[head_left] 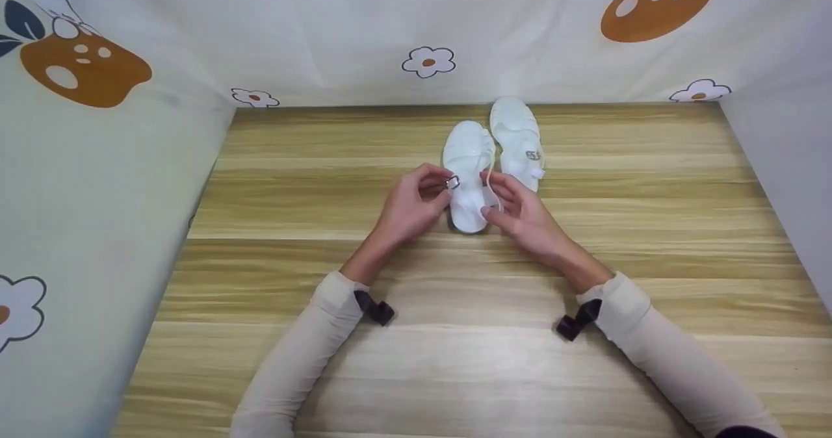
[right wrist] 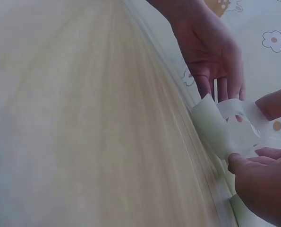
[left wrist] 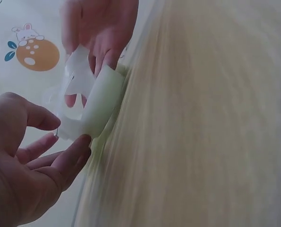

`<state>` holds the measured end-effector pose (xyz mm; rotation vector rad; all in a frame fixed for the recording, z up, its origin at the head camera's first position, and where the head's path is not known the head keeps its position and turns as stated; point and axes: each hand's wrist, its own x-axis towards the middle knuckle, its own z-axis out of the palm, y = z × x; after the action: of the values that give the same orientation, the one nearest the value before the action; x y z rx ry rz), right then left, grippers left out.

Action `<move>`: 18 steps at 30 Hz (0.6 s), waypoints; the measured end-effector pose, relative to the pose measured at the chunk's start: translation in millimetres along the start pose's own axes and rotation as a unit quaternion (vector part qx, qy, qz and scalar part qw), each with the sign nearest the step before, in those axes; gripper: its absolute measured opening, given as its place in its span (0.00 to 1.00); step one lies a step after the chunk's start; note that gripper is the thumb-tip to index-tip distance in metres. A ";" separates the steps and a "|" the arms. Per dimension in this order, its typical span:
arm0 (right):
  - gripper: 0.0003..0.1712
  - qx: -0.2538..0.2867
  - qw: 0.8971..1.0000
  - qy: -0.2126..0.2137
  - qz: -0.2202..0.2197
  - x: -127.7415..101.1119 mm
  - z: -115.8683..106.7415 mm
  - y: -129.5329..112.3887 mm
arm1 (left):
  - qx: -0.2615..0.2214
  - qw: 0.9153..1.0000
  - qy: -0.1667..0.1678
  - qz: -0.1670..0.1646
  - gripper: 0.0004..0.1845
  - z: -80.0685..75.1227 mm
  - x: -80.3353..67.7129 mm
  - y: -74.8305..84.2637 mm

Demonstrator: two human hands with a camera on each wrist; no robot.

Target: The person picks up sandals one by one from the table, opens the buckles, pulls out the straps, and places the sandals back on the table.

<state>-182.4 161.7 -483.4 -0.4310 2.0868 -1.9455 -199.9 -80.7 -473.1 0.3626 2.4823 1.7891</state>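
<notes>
Near white sandal (head_left: pixel 469 184) mid-table (head_left: pixel 325 282); left hand (head_left: pixel 409 207) grip pinches buckle (head_left: pixel 453 182), right hand (head_left: pixel 523 214) grip pinches strap (head_left: pixel 489 188). Best steady buckle, feed strap straight in

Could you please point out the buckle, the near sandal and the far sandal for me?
buckle (head_left: pixel 453 182), head view, on the metal frame at the left hand's fingertips.
near sandal (head_left: pixel 468 149), head view, on its strapped toe part.
far sandal (head_left: pixel 513 126), head view, on its toe part.
</notes>
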 end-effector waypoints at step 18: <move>0.35 -0.088 0.996 -0.004 0.017 -13.2 -3.9 -9.2 | 0.090 0.991 -0.094 0.011 0.12 -14.4 0.0 3.5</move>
<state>-171.3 169.8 -474.2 -0.4348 2.2545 -1.7440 -202.1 -93.0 -465.1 0.5446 2.5187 1.4652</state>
